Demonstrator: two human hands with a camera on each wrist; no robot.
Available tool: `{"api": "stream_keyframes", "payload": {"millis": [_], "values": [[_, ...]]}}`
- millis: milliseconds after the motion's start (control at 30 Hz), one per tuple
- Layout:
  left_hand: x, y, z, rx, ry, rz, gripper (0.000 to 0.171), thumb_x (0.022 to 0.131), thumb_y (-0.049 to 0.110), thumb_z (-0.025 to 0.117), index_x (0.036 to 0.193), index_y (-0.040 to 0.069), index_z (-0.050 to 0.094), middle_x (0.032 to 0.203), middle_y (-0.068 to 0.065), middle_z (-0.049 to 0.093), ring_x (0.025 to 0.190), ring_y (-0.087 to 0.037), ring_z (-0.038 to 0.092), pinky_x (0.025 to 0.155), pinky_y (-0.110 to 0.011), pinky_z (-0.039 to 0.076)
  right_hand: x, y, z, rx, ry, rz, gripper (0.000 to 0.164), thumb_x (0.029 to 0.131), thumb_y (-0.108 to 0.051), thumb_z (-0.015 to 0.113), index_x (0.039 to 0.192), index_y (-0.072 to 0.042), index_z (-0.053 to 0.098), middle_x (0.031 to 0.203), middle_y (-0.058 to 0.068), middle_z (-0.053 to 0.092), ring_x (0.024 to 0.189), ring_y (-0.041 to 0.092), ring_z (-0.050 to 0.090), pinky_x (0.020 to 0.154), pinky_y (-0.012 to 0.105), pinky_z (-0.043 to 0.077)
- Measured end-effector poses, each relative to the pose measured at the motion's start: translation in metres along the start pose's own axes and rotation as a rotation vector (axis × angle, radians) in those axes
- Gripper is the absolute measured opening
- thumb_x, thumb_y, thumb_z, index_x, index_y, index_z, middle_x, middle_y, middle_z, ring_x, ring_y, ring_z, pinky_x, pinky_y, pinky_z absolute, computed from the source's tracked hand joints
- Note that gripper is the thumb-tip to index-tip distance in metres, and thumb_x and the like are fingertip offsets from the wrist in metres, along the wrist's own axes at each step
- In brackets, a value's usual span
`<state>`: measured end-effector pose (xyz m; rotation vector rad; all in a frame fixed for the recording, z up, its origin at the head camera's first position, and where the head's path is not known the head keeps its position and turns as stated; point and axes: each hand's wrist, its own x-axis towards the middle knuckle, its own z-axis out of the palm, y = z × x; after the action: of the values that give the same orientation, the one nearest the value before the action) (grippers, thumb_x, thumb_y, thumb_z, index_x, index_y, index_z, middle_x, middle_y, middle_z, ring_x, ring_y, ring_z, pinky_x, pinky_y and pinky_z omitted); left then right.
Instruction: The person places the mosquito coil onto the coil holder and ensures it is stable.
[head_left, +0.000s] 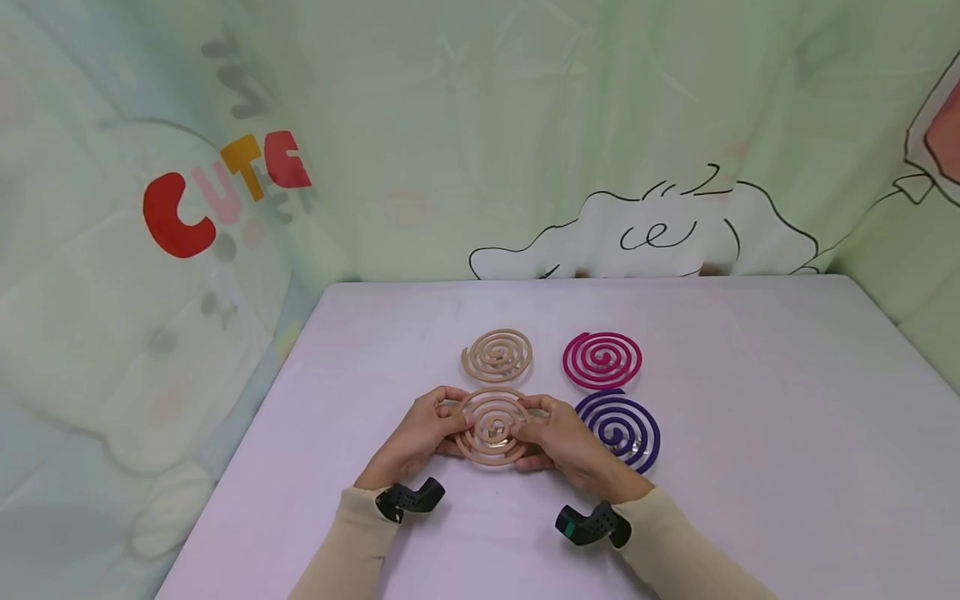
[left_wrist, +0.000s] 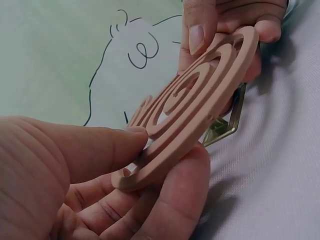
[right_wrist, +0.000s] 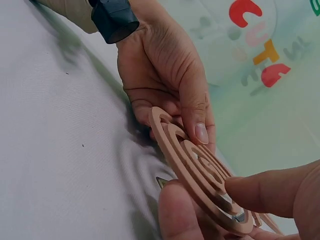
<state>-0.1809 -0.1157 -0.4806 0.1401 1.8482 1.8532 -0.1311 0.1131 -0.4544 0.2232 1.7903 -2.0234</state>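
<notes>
A tan mosquito coil is tilted above the table, held at both sides. My left hand pinches its left edge, thumb on top and fingers beneath. On the opposite side, my right hand grips the edge the same way. Under the coil, a brass-coloured metal piece shows in the left wrist view; most of it is hidden. Just behind lies another tan coil. A dark purple coil lies beside my right hand, partly covered by it.
A magenta coil lies behind the purple one. Shiny metal bits show through the coils on the table. The white-covered table ends at a printed curtain at the back and sides.
</notes>
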Motion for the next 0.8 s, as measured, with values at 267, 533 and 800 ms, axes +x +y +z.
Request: {"api": "stream_keyframes", "payload": {"millis": [267, 533, 800], "values": [[0.0005, 0.0000, -0.0014, 0.030, 0.012, -0.013, 0.044, 0.097, -0.002, 0.066, 0.137, -0.004, 0.048, 0.080, -0.004, 0.067, 0.064, -0.013, 0.069, 0.055, -0.026, 0.058, -0.0033, -0.0036, -0.0014, -0.044, 0.009, -0.019, 0.065, 0.100, -0.002, 0.065, 0.154, 0.003, 0.029, 0.099, 0.015, 0.072, 0.070, 0.014, 0.069, 0.061, 0.030, 0.062], [-0.0012, 0.0017, -0.0034, 0.046, 0.004, -0.005, 0.043, 0.095, -0.004, 0.064, 0.135, -0.005, 0.048, 0.079, -0.004, 0.067, 0.063, -0.014, 0.068, 0.054, -0.026, 0.058, -0.0041, -0.0043, -0.0010, -0.067, -0.010, -0.033, 0.068, 0.099, -0.004, 0.067, 0.154, 0.004, 0.028, 0.094, 0.014, 0.071, 0.071, 0.015, 0.069, 0.063, 0.031, 0.062], [-0.0026, 0.0031, -0.0052, 0.068, 0.000, -0.003, 0.041, 0.096, -0.003, 0.065, 0.135, -0.004, 0.050, 0.082, -0.005, 0.067, 0.065, -0.015, 0.069, 0.055, -0.026, 0.059, -0.0046, -0.0052, -0.0043, -0.092, 0.014, -0.052, 0.068, 0.098, -0.001, 0.066, 0.155, 0.005, 0.029, 0.102, 0.018, 0.071, 0.076, 0.019, 0.071, 0.066, 0.033, 0.063]]}}
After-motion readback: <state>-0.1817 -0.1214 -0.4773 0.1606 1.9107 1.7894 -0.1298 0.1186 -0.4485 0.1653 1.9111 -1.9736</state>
